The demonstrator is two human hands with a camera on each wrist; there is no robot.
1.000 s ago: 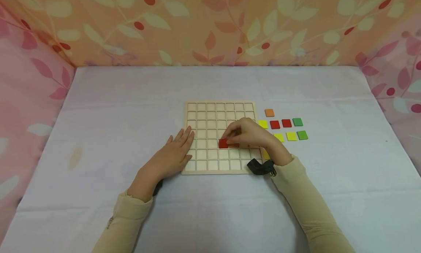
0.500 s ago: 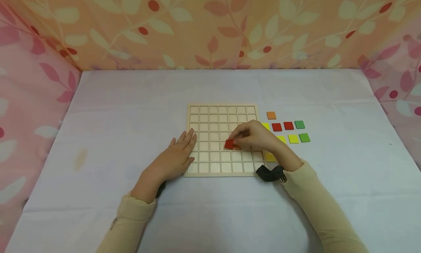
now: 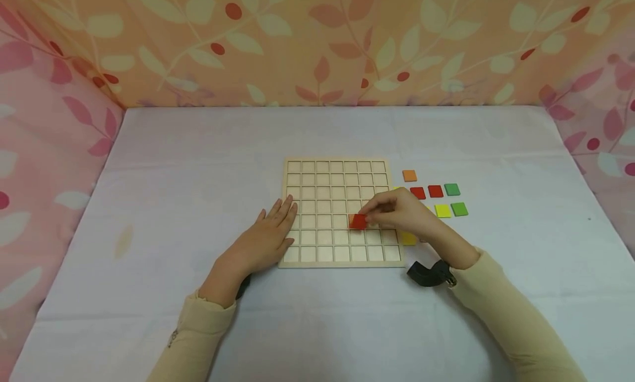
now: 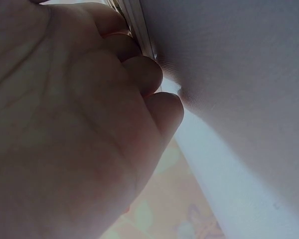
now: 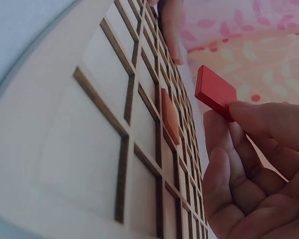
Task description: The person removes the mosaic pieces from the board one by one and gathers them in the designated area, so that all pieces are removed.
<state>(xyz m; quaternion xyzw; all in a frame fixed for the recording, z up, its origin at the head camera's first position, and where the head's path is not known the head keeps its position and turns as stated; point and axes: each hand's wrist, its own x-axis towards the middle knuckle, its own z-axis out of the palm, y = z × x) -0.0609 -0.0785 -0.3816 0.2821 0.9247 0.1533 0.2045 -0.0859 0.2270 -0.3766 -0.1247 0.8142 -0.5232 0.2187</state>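
Observation:
My right hand (image 3: 407, 212) pinches a small red square tile (image 3: 358, 222) between thumb and fingertips. In the right wrist view the red tile (image 5: 217, 92) is tilted and raised off the wooden grid board (image 3: 342, 264). An orange tile (image 5: 170, 117) sits in a cell of the board; from the head view the red tile partly covers it. My left hand (image 3: 265, 236) rests with fingers extended along the board's left edge. The left wrist view shows its palm side and curved fingertips (image 4: 164, 112) against the board's rim; nothing is held there.
Right of the board lie an orange tile (image 3: 409, 176), two red tiles (image 3: 435, 191), green tiles (image 3: 459, 209) and yellow tiles (image 3: 443, 210), some partly hidden by my right arm. A white cloth (image 3: 198, 150) covers the table, with floral fabric (image 3: 317, 46) behind.
My right hand has lifted the red tile from left of the orange tile and moved it rightward over that tile. The left hand stays at the board's edge. The head view has shifted slightly.

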